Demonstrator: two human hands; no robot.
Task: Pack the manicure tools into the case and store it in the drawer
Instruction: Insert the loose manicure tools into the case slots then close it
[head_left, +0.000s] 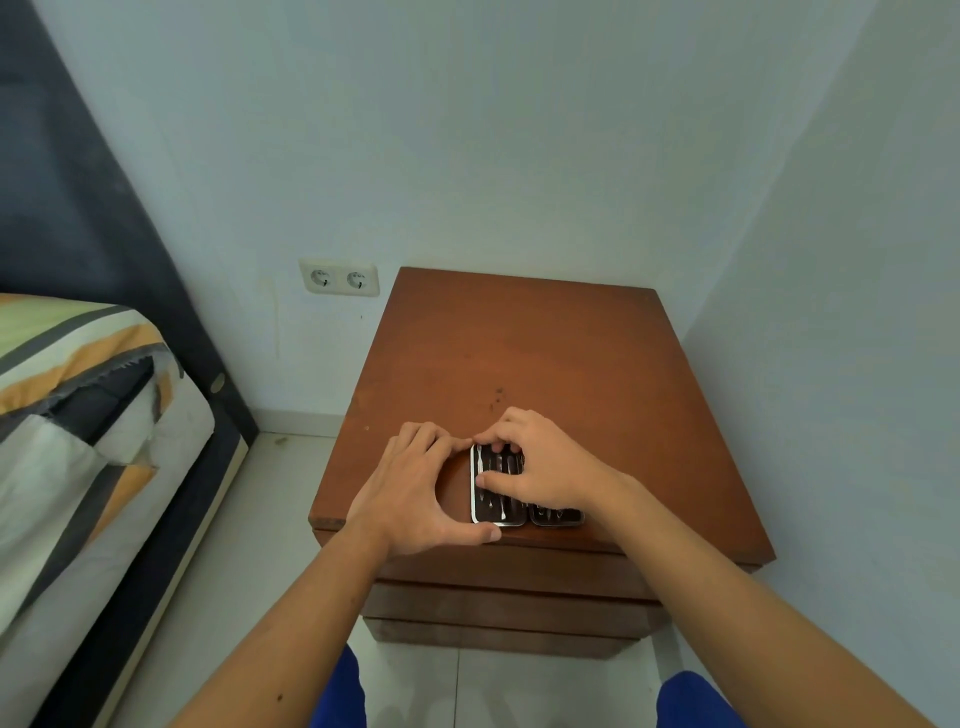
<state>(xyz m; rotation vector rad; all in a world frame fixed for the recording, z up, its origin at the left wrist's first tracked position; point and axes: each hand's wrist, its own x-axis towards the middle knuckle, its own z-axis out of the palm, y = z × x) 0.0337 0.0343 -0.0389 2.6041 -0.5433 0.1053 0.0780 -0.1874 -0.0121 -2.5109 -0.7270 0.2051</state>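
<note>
A small manicure case (500, 506) lies open near the front edge of the brown nightstand top (545, 353). Its two halves have a dark lining and silver rims, and several silvery tools sit in the left half. My left hand (415, 488) frames the case's left half, thumb at its near corner and fingertips at its far corner. My right hand (540, 462) lies over the case, its curled fingers on the tools at the far end and its thumb pressing across the left half. The right half is mostly hidden under my right hand.
The nightstand's drawer fronts (509, 603) below the top are closed. A bed (78, 441) with a striped cover stands to the left, with tiled floor (270, 493) between. A double wall socket (338, 278) sits left of the nightstand. Walls close in behind and on the right.
</note>
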